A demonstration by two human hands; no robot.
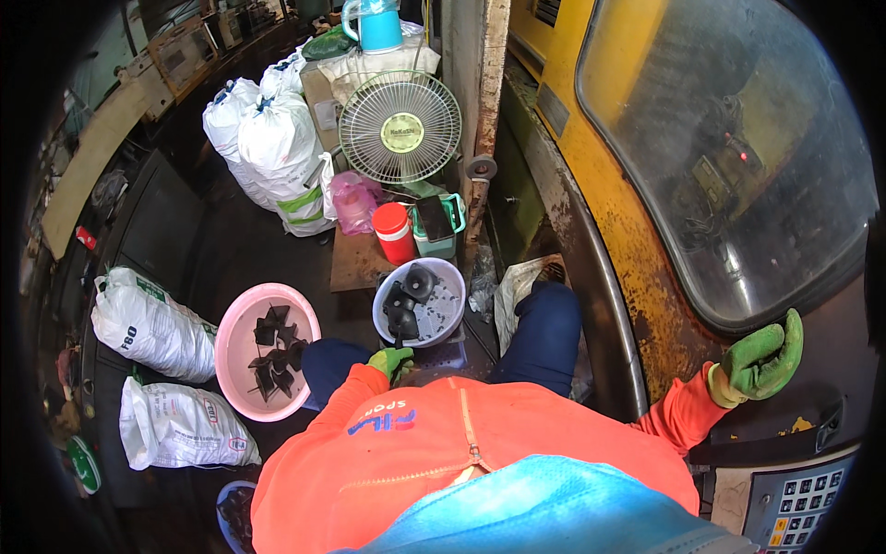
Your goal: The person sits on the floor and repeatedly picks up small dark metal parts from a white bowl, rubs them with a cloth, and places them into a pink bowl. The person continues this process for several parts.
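My left hand [392, 361], in a green glove, is closed beside the near rim of a lavender basin [380, 309]. A narrow dark thing shows at its fingers, too small to make out. Rounded black moulded parts [420, 283] and small dark bits lie in that basin. Out to the right, my right hand [762, 358], also green-gloved, is raised at the lower edge of a machine's window [711, 175]. Its fingers are bent and apart from the thumb, with nothing visible between them. Whether it touches the machine door, I cannot tell.
Left of my knee stands a pink basin [226, 369] with angular black parts [272, 355]. White sacks [152, 323] lie farther left. A fan [401, 132], a red jug [394, 235] and a green cooler [437, 245] stand ahead. A control panel [798, 503] sits at lower right.
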